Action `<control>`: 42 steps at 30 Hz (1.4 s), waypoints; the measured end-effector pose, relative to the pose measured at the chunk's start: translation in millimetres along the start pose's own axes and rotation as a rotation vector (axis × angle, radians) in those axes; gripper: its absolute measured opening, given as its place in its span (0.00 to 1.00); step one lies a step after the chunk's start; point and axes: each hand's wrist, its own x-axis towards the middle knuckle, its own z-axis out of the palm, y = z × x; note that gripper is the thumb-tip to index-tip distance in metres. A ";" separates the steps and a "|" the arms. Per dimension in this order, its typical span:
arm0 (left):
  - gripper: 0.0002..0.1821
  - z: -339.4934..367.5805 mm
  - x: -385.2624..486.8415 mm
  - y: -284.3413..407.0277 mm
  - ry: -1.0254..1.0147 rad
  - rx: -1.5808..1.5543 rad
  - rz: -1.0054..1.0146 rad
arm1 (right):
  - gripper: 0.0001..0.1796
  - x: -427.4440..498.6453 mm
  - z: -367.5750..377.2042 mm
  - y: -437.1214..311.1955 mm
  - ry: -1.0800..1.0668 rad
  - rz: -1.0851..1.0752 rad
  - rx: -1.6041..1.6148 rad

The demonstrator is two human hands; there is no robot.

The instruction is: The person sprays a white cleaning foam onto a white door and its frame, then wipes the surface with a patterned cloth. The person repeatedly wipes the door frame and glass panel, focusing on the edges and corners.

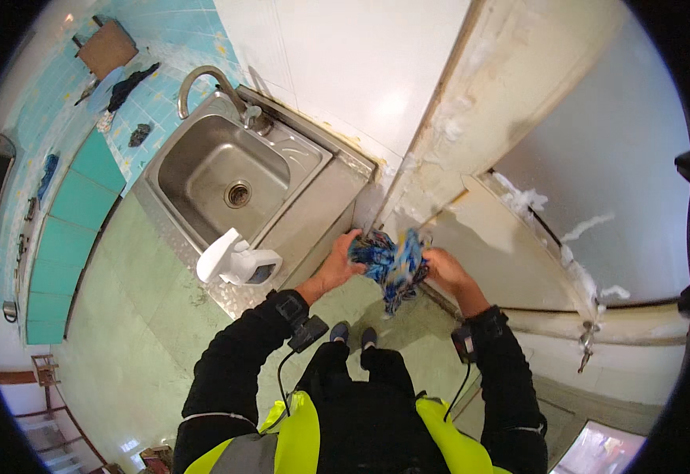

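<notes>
Between both hands hangs a crumpled blue patterned cloth, blurred in places and held above the floor. My left hand grips its left side, with thumb and fingers pressed into the folds. At the opposite edge, my right hand has its fingers closed on the fabric. A white spray bottle, its label facing up, rests on the steel counter's front corner, left of my left hand. Beyond it is a stainless steel sink with a drain hole in its bowl.
A curved faucet rises behind the sink. To the right, a frosted window sits above a cream ledge, and a small metal tap juts from the wall. Teal cabinets line the left wall, with dark cloths on the tiled counter above.
</notes>
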 end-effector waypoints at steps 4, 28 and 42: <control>0.42 31.1 -4.2 16.2 -0.112 -0.443 -0.270 | 0.12 -7.7 15.3 -5.2 -0.108 -0.101 0.004; 0.37 -55.8 175.4 -26.6 0.760 -0.028 -0.009 | 0.35 -126.0 -156.5 53.0 -0.095 0.098 -0.040; 0.36 -13.3 125.9 -43.6 0.079 0.444 0.031 | 0.32 -137.5 -150.8 78.1 -0.094 0.067 -0.132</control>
